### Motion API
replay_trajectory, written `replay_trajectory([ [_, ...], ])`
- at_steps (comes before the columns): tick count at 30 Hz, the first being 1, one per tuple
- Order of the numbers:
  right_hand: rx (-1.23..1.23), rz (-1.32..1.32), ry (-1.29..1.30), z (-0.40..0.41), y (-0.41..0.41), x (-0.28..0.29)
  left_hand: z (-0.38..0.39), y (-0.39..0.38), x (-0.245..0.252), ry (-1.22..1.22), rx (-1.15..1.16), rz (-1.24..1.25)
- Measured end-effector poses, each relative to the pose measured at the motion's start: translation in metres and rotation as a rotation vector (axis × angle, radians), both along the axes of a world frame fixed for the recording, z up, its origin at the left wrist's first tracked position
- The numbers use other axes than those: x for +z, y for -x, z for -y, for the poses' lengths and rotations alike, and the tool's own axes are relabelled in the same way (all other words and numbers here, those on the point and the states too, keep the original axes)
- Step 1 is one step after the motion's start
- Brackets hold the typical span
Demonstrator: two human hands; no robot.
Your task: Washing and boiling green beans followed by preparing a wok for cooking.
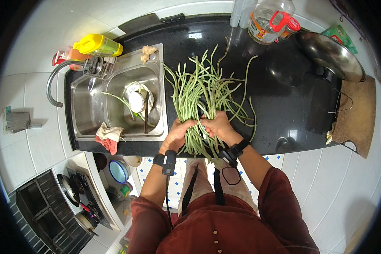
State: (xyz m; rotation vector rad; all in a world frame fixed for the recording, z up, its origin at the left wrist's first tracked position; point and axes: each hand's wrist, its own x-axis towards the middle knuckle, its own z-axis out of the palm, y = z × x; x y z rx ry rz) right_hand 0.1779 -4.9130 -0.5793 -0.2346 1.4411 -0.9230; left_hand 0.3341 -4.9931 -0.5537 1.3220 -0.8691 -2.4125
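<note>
A large heap of long green beans [190,85] spreads over the black countertop [273,104] in front of me. My left hand [178,130] is closed around the near part of the heap on its left side, thumb pointing inward. Close beside it, my right hand [220,127] grips the beans on the right side. The near ends of the beans stick out below both hands toward the counter's front edge. Several beans at the right lie loose, apart from the main bundle. Black devices are strapped to both wrists.
Left of the beans is a steel double sink [114,95] holding white dishes [136,101], chopsticks [146,114] and stray beans. Cloths [109,136] hang over its front rim. A large plastic jar [268,22] stands at the back; a metal lid [330,55] and a wooden board [355,114] lean at right.
</note>
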Motion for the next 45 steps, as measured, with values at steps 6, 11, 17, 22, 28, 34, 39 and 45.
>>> replay_trajectory([
  [6,-0.081,-0.302,0.222,-0.007,-0.009,0.011,-0.003,0.014,0.002,0.124,0.044,0.06],
  [11,-0.226,-0.107,0.238,-0.009,0.053,0.094,0.003,0.005,-0.005,0.267,0.092,0.171],
  [17,-0.396,-0.189,0.455,-0.028,0.117,0.145,0.017,0.006,-0.001,0.464,0.012,0.172],
  [22,-0.574,-0.07,0.517,-0.054,0.159,0.16,0.024,-0.005,0.001,0.309,0.002,0.295],
  [28,-0.458,-0.293,0.257,-0.099,0.152,0.048,0.004,0.016,-0.001,0.199,-0.095,0.389],
  [34,-0.392,-0.125,0.097,-0.083,0.096,0.004,-0.015,0.033,-0.006,0.143,-0.146,0.369],
  [39,-0.136,-0.132,0.102,-0.048,0.051,-0.012,-0.022,0.042,-0.011,0.042,-0.198,0.225],
  [45,-0.093,0.224,0.169,-0.032,0.061,0.036,-0.018,0.037,0.012,-0.167,-0.133,0.103],
])
